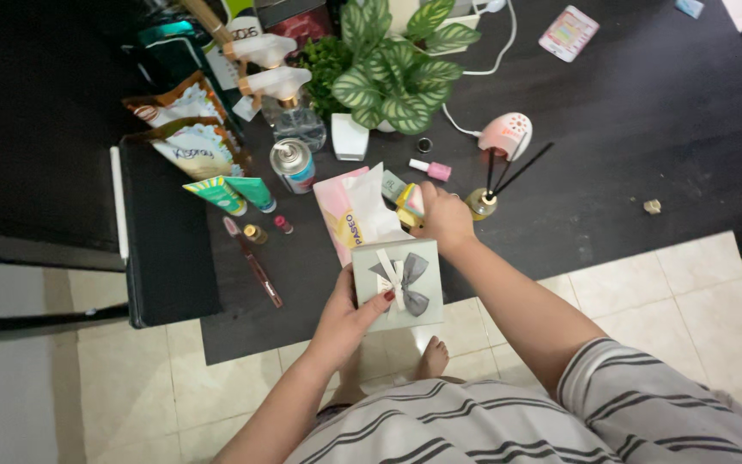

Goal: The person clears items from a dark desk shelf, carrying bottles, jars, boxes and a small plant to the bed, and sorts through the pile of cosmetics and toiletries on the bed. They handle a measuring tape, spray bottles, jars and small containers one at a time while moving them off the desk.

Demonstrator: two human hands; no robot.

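Just past the table edge [302, 339], left hand [349, 318] fingers clamp the grey box [397, 283]; right hand [444, 219] fingers clasp a small yellow pack [410, 204].

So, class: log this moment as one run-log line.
left hand: holds grey bowed gift box | right hand: on small yellow item | surface: dark table

the dark surface [646, 129] carries a potted plant [392, 64] at twelve o'clock, with spray bottles [289, 99] and snack bags [186, 129] toward ten. a pink nail lamp [506, 135], a reed diffuser [481, 203] and a nail polish bottle [432, 169] sit near the centre. two green tubes [238, 194] and a slim pen [253, 262] lie at nine.
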